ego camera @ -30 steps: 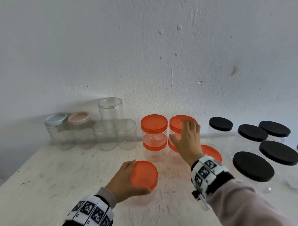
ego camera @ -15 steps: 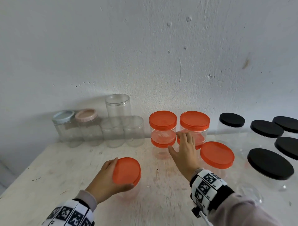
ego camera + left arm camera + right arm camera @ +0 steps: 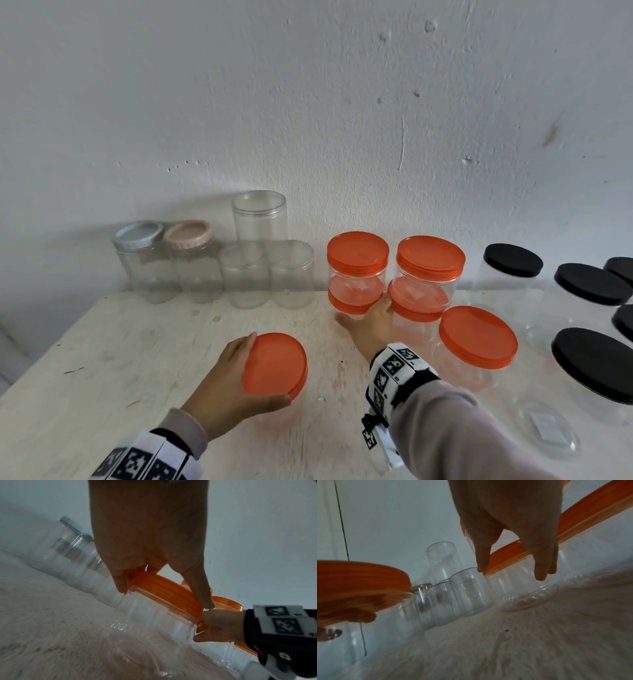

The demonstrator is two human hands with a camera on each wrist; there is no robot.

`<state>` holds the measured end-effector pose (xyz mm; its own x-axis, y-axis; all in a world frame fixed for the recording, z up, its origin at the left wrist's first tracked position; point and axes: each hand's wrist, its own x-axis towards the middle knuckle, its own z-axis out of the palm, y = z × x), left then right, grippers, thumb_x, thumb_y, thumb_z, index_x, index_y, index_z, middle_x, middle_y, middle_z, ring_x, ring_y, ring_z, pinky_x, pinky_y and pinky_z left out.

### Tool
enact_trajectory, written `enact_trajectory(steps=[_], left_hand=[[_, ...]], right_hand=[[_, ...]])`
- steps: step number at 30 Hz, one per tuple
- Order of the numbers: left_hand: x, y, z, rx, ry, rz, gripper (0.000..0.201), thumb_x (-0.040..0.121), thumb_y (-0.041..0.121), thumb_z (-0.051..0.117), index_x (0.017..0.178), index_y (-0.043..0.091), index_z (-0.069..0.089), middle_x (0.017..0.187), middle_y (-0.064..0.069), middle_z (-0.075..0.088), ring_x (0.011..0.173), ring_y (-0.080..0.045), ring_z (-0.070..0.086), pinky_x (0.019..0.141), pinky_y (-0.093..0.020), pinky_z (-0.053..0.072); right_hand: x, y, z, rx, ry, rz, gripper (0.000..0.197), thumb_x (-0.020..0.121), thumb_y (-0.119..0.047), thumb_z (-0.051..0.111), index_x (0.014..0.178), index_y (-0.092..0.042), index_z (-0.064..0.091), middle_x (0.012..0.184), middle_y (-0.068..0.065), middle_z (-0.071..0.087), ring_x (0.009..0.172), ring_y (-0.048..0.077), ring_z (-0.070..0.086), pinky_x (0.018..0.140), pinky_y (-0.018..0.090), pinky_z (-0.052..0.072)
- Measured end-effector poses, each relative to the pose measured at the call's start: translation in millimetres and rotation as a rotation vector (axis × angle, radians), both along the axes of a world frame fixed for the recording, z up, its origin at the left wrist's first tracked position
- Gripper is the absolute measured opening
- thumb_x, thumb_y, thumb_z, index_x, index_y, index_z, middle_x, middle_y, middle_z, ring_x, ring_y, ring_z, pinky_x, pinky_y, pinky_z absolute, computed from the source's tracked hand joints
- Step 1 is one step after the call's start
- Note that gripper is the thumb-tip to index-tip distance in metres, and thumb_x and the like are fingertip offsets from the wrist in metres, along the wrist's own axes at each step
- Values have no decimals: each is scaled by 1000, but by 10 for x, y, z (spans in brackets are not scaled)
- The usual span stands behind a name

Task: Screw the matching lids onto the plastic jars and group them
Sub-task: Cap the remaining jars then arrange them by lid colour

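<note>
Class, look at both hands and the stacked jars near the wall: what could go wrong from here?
1. The right hand reaches between two stacks of orange-lidded clear plastic jars; a nudge could topple an upper jar.
2. The left hand has its grip on the orange round lid of the front clear jar, not on the jar's body; moved that way, the light jar might tip on the white table.

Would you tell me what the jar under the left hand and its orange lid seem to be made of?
Jar: clear plastic, see-through with glossy glints. Orange lid: apparently moulded plastic, smooth, slightly translucent, ribbed on its side.
</note>
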<state>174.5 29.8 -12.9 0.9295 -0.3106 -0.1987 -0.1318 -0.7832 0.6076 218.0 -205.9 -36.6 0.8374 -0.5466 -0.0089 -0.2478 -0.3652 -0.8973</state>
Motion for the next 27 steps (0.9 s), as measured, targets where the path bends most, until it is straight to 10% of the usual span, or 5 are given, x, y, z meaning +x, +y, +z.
enact_trajectory(steps=[16,27], left_hand=[[17,18,-51,0,-1,0,128,51,76,67,148,30,-3,148,16,6,125,-7,27,107,-25,35],[31,36,-74,-4,5,-13,130,51,76,69,148,32,-6,143,22,5,118,-1,25,106,-23,34]], right_hand=[[576,-13,-2,-21,-37,-122,72,78,-17,76,130,4,32,128,23,44,112,41,50,94,43,42],[971,16,-55,3,10,-73,121,65,-24,87,150,-10,3,150,14,23,132,41,31,109,50,30]])
